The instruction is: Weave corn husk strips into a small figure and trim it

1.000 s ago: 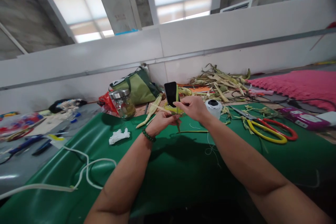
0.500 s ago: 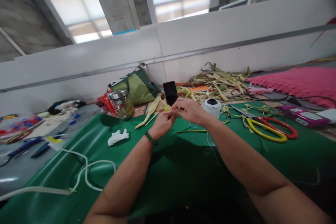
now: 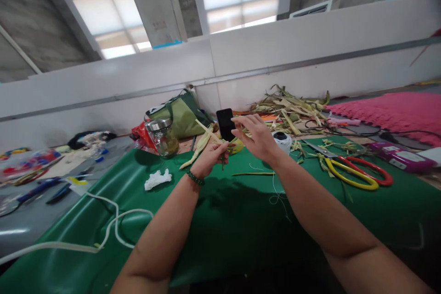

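Pale straw-colored strip point(image 3: 206, 130), slim, fairly straight, near center of frame. Tilted: free end points up and left, lower right end pinched and hidden from view. Short greenish-brown piece point(image 3: 223, 164) hangs roughly vertical just below the pinch; can't tell if they join.

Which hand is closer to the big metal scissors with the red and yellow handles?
The right hand. It is raised to the left of the scissors, not touching them. The left hand is farther left, beyond the right hand.
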`<control>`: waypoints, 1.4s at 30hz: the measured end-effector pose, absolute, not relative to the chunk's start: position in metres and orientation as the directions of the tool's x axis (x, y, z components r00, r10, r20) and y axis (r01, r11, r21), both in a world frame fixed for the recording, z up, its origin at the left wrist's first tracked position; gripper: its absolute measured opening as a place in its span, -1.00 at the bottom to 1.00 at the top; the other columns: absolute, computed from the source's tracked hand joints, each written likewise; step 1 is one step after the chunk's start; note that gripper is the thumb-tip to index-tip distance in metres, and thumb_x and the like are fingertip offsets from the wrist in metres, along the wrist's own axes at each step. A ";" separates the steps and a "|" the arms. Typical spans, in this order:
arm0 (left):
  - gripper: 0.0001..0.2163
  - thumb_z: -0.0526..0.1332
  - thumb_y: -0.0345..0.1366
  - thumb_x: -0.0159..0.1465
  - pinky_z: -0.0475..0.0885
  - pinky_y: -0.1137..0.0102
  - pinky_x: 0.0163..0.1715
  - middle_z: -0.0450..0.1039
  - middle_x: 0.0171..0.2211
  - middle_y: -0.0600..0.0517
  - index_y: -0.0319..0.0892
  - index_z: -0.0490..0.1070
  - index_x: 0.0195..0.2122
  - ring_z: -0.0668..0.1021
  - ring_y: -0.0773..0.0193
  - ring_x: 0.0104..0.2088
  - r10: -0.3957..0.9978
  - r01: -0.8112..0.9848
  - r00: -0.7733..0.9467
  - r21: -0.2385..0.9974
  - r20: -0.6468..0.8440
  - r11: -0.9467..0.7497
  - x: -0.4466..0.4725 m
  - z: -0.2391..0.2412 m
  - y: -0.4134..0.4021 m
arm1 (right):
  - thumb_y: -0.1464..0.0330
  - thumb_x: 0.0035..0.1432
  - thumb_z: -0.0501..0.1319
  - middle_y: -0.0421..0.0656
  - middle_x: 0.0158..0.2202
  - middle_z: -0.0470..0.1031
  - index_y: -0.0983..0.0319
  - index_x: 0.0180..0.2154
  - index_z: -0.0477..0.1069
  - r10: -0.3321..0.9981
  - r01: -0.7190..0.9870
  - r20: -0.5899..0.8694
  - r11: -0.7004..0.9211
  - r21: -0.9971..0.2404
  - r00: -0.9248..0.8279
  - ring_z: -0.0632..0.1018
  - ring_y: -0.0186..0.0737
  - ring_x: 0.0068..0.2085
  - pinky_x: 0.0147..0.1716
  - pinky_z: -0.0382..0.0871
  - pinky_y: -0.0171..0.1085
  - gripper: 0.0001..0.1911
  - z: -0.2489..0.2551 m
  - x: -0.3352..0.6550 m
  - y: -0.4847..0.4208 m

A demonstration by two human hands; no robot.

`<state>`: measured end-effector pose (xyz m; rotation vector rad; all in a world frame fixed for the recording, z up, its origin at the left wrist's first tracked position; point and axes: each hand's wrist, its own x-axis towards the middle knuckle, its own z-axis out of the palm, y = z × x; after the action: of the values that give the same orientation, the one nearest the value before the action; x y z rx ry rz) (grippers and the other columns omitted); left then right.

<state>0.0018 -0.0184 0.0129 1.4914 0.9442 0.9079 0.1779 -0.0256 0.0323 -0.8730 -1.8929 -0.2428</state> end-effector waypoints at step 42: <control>-0.53 0.47 -0.24 -0.04 0.44 0.46 -0.41 0.61 -0.45 0.00 -0.24 0.47 -0.09 0.61 0.30 -0.44 0.962 -0.515 0.118 0.844 0.246 -0.153 0.009 0.011 -0.014 | 0.33 0.09 0.18 -0.25 -0.66 0.35 0.28 -0.64 0.39 0.833 0.459 0.504 0.548 -0.699 -0.227 0.27 -0.42 -0.59 -0.57 0.05 -0.36 -0.70 0.005 0.138 -0.022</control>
<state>0.0093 -0.0142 0.0106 1.0328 0.5818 1.4246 0.1378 -0.0223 0.0053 -1.0570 -1.8667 0.5128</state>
